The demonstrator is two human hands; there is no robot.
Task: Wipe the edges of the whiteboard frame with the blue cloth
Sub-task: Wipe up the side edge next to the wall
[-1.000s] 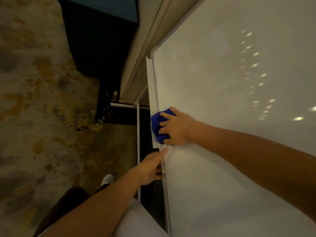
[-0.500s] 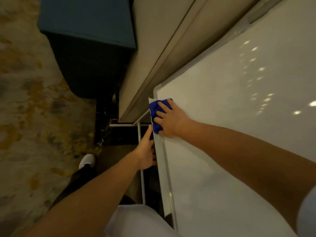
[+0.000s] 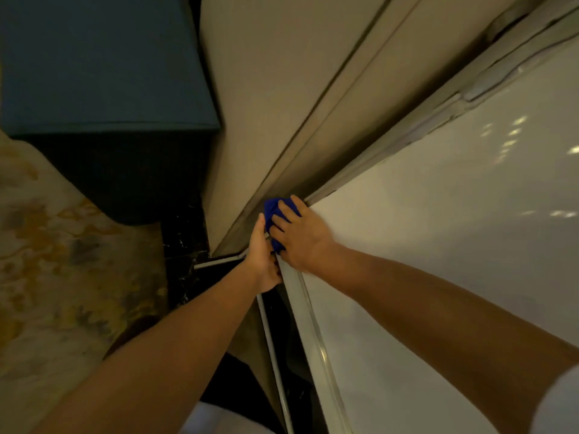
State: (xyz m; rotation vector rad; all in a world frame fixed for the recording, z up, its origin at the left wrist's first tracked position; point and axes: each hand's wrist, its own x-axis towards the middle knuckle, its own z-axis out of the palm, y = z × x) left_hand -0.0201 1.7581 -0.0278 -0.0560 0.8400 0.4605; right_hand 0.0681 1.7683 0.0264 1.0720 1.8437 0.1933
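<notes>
The whiteboard [image 3: 438, 245] fills the right of the view, with its pale metal frame edge [image 3: 308, 327] running down the left side and another edge [image 3: 438, 114] running up to the right. My right hand [image 3: 299, 236] presses the blue cloth [image 3: 272, 211] onto the frame's corner, fingers spread over it; most of the cloth is hidden under the hand. My left hand [image 3: 263, 261] grips the frame's side edge just below the corner, touching the cloth with its thumb.
A beige wall panel [image 3: 282, 89] lies behind the board. A dark blue upholstered block [image 3: 100, 73] stands at the upper left on patterned carpet [image 3: 56, 261]. A thin metal stand leg [image 3: 272, 349] and dark base sit below the frame.
My right hand slid the cloth along the side edge up to the frame's corner. My left hand followed up the edge and now grips just below the cloth.
</notes>
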